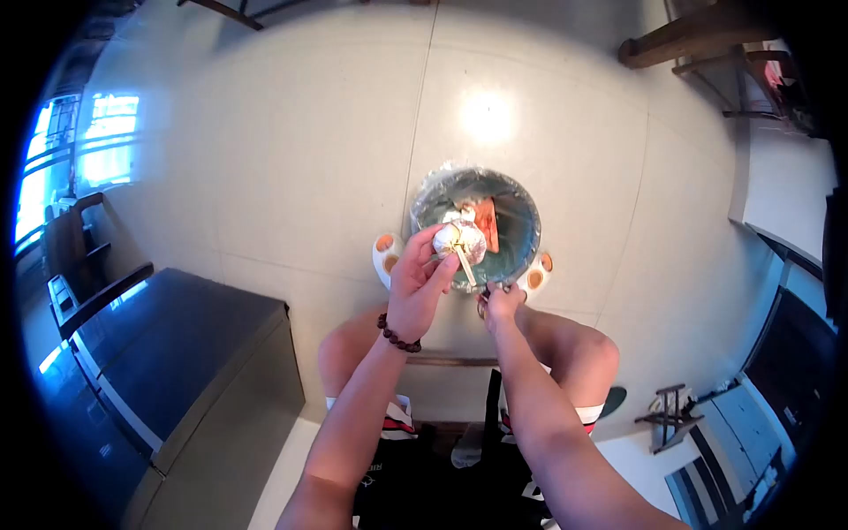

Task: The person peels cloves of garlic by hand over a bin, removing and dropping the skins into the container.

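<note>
The garlic (pixel 459 240), round, pale and papery, is held above the lined bin (pixel 525 221) by the half-curled left hand (pixel 418 281), its stiff stem (pixel 466 268) angled toward the right hand (pixel 501 306). By that hand, nearly closed, a small dark tool (pixel 486 295) (mostly hidden) is gripped near the crinkled, clear plastic rim.

Illumination: bright. A glare spot saturates the floor (pixel 530 106); the window (pixel 111 124) at left is overexposed, blue-tinted. Wide-angle distortion curves the periphery; corners darken to black.
</note>
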### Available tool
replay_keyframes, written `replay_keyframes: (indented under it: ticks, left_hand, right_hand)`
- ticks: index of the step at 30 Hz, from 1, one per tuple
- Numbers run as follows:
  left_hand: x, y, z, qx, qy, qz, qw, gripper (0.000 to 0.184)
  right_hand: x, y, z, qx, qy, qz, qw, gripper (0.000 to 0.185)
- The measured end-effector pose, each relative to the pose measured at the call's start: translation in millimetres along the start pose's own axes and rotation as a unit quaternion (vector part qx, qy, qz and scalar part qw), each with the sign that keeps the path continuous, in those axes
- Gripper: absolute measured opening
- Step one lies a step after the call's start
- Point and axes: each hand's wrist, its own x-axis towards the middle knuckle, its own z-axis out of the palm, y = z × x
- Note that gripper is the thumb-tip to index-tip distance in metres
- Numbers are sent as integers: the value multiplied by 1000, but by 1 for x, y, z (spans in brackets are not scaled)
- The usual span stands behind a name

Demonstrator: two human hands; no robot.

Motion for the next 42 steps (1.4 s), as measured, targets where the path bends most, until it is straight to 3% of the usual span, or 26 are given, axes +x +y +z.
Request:
replay_keyframes:
  ticks: [2,3,5,7,8,10,11,12,14,16,17,20,25,27,28,29,31,35,38,42]
  left_hand:
    - [12,6,2,5,32,-6,999,45]
    - [21,3,16,-17,-29,92,995,45]
    - [2,2,0,2,-24,113,993,46]
    - [-29,5,-10,26,-10,125,992,46]
    - [-52,-1,-16,46,-9,121,992,46]
    - [-83,-19,-31,118,26,103,987,44]
    - [-94,-9,-23,90,6,97,991,43]
    - [-106,5,-11,90,-23,105,990,43]
    - [-122,34,-4,66,-78,134,986,43]
    - [-124,49,10,82,-177,158,968,46]
    - [-124,59,17,83,-182,162,966,46]
    - [-103,73,30,104,-210,148,961,43]
    - [-34,40,38,112,-192,146,964,36]
    - [-16,18,42,6,-135,91,987,30]
    - [-13,10,51,173,-84,179,965,30]
    - [-14,3,60,256,-31,219,941,30]
    - [1,-17,61,306,26,238,921,28]
    - [11,-11,54,295,14,211,932,27]
    - [14,-8,54,316,12,249,915,27]
    - [16,5,53,291,-1,234,928,25]
  right_hand:
    - [1,5,-3,-19,63,22,998,41]
    - [19,-46,-8,-1,49,-75,996,43]
    - [9,-48,6,6,4,-102,995,47]
    - [-20,-17,-7,-235,189,-98,949,73]
    - [-46,7,-30,-240,187,-82,949,73]
    - [-90,-12,-43,-157,60,-307,937,65]
    - [-106,-46,-34,-97,-8,-432,896,62]
    - [-139,-66,-40,-94,-11,-443,892,62]
    - [-232,-118,-40,-12,-352,-399,847,47]
    - [-271,-143,-44,-58,-368,-431,822,43]
    - [-286,-157,-42,-99,-382,-454,799,39]
    - [-296,-187,-32,-163,-371,-484,776,40]
    - [-241,-210,-7,-214,-298,-566,738,35]
    - [-223,-219,-2,-264,-280,-570,726,35]
    - [-216,-219,-2,-309,-261,-577,710,35]
    - [-211,-216,0,-311,-266,-565,716,35]
    - [-202,-216,8,-377,-230,-572,691,34]
    - [-193,-219,18,-385,-263,-509,723,35]
    - [-194,-214,21,-361,-276,-485,747,41]
    - [-196,-212,32,-345,-288,-499,741,39]
